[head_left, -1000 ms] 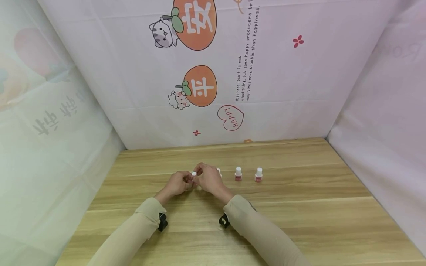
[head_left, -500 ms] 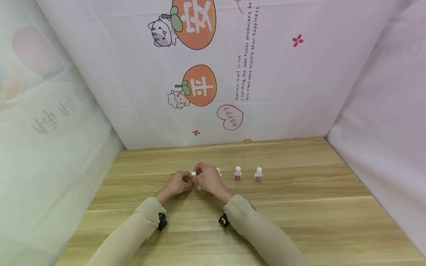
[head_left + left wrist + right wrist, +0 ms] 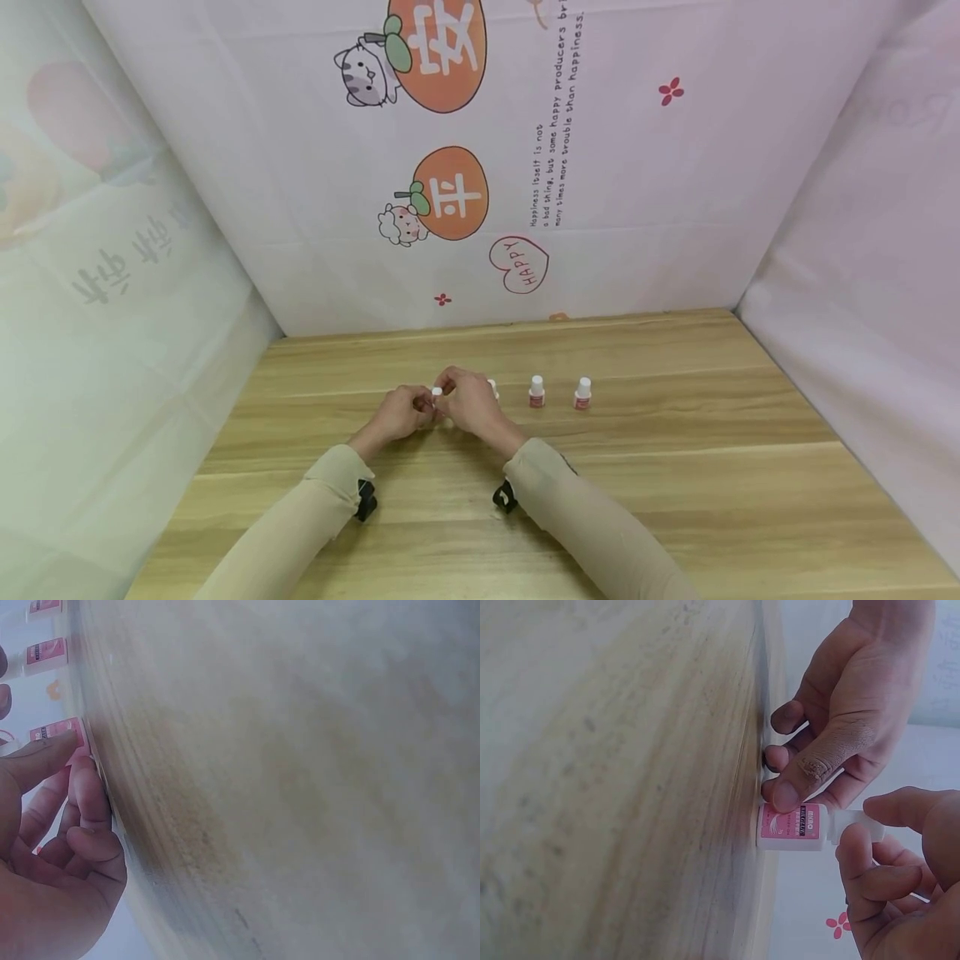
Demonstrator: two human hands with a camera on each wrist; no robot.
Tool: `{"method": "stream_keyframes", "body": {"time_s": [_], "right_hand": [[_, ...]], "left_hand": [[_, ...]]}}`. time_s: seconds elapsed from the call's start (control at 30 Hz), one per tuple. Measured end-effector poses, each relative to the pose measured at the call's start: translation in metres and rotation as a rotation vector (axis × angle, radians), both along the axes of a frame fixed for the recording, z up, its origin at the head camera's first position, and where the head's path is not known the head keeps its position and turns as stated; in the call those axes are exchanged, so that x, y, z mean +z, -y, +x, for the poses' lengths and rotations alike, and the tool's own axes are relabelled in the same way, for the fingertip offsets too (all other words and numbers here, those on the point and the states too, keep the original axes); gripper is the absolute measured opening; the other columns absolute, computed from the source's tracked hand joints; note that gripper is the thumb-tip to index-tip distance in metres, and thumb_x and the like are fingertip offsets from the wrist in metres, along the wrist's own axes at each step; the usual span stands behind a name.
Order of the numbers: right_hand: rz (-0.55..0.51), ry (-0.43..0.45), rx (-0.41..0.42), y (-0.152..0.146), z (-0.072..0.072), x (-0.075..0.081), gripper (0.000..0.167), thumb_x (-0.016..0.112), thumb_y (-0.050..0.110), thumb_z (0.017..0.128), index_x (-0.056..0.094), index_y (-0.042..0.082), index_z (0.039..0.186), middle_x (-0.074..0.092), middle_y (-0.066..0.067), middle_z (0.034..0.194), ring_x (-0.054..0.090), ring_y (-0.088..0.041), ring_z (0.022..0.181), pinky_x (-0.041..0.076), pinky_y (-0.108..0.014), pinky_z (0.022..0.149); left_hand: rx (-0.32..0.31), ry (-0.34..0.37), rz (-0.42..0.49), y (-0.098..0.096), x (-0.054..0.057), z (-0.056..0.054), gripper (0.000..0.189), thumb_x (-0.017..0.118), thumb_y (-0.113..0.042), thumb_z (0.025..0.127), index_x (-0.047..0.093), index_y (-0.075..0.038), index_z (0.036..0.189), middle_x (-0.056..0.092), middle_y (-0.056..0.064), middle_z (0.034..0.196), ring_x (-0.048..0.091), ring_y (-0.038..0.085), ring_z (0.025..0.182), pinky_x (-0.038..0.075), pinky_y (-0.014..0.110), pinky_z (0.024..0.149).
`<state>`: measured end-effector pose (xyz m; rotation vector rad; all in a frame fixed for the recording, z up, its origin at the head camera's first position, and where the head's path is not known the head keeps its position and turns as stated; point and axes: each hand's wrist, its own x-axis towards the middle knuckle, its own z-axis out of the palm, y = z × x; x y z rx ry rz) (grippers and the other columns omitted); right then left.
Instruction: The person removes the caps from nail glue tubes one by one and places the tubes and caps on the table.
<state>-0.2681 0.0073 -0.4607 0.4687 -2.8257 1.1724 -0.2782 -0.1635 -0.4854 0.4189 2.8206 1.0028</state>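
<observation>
A small white nail glue bottle (image 3: 791, 827) with a pink label stands upright on the wooden table. Its body is pinched low down by my left hand (image 3: 399, 412), thumb across the label side. My right hand (image 3: 472, 403) has thumb and finger at the white cap (image 3: 847, 823), pinching it from both sides. In the head view only the top of this bottle shows between the two hands. Just behind my right hand, a second bottle (image 3: 492, 388) is partly hidden. In the left wrist view my left thumb covers part of the label.
Two more matching bottles stand upright to the right, one at mid-table (image 3: 536, 392) and one farther right (image 3: 582, 394). A printed white cloth (image 3: 630, 208) rises behind the wooden table (image 3: 675, 500), with more cloth at both sides.
</observation>
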Motion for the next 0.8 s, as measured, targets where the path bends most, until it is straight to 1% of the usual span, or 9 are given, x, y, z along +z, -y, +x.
{"method": "stream_keyframes", "body": {"time_s": [0.1, 0.23, 0.5, 0.7, 0.8], "right_hand": [[0.000, -0.008, 0.006, -0.0003, 0.0001, -0.0006, 0.010, 0.071, 0.017, 0.087, 0.068, 0.018, 0.096, 0.072, 0.001, 0.093, 0.056, -0.009, 0.069, 0.045, -0.022, 0.060], [-0.001, -0.008, -0.006, -0.0005, 0.0003, -0.0012, 0.010, 0.072, 0.020, 0.087, 0.068, 0.018, 0.096, 0.072, 0.002, 0.091, 0.058, -0.010, 0.073, 0.046, -0.024, 0.064], [0.005, -0.023, 0.001, -0.0004, 0.0003, -0.0014, 0.009, 0.072, 0.018, 0.087, 0.068, 0.017, 0.095, 0.072, 0.002, 0.091, 0.059, -0.010, 0.073, 0.047, -0.024, 0.064], [0.037, -0.045, 0.006, -0.0001, 0.0010, -0.0019, 0.010, 0.073, 0.019, 0.088, 0.069, 0.018, 0.097, 0.074, 0.002, 0.095, 0.065, -0.015, 0.082, 0.050, -0.026, 0.069], [0.026, -0.039, -0.007, -0.0003, 0.0003, -0.0022, 0.011, 0.075, 0.020, 0.087, 0.069, 0.018, 0.096, 0.073, 0.002, 0.094, 0.065, -0.014, 0.079, 0.050, -0.026, 0.066]], "left_hand": [[0.004, 0.012, 0.003, 0.0001, -0.0003, 0.0008, 0.012, 0.068, 0.001, 0.086, 0.072, -0.006, 0.094, 0.070, 0.003, 0.080, 0.054, 0.011, 0.068, 0.044, 0.024, 0.062], [0.003, 0.023, 0.015, 0.0003, -0.0002, 0.0013, 0.011, 0.068, 0.001, 0.086, 0.072, -0.006, 0.093, 0.069, 0.003, 0.080, 0.054, 0.011, 0.067, 0.044, 0.024, 0.062], [-0.002, 0.008, 0.007, 0.0001, -0.0003, 0.0007, 0.010, 0.068, 0.001, 0.086, 0.072, -0.006, 0.093, 0.070, 0.003, 0.079, 0.054, 0.011, 0.067, 0.044, 0.024, 0.062], [0.002, 0.013, 0.019, 0.0001, -0.0011, 0.0006, 0.010, 0.069, 0.001, 0.086, 0.072, -0.006, 0.093, 0.071, 0.003, 0.080, 0.056, 0.011, 0.066, 0.046, 0.024, 0.061], [0.008, 0.020, 0.026, -0.0003, -0.0012, 0.0003, 0.011, 0.069, 0.002, 0.086, 0.072, -0.006, 0.093, 0.072, 0.004, 0.081, 0.056, 0.011, 0.067, 0.046, 0.023, 0.060]]}}
